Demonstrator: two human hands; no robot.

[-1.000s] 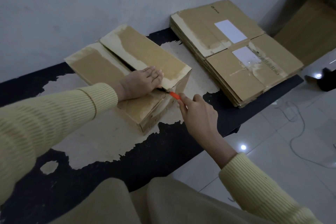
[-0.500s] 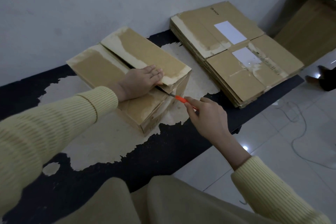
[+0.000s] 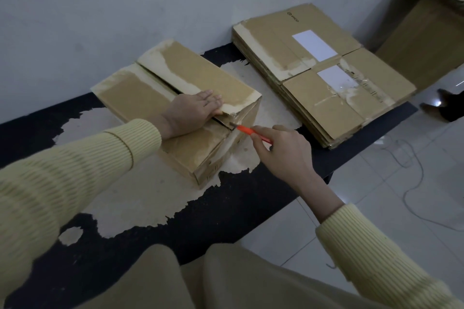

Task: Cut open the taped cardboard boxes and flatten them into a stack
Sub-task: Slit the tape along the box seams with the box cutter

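Note:
A brown cardboard box (image 3: 140,98) lies on the black table (image 3: 251,198), its top seam split between the two flaps. My left hand (image 3: 193,111) lies flat on the top near the seam's near end, fingers straight, pressing the flaps. My right hand (image 3: 281,150) grips an orange box cutter (image 3: 247,131). The cutter's blade tip touches the box's near end edge, right at the seam. A stack of flattened boxes (image 3: 324,78) with white labels lies to the right on the table.
The table's top is peeled in large pale patches (image 3: 130,198). A grey wall runs behind it. More flat cardboard (image 3: 437,40) leans at the far right. White floor tiles with a loose cable (image 3: 411,183) lie beyond the table's right edge.
My right hand drew the cutter out of the seam toward me and down to the box's end edge. My left hand stayed pressed on the flaps.

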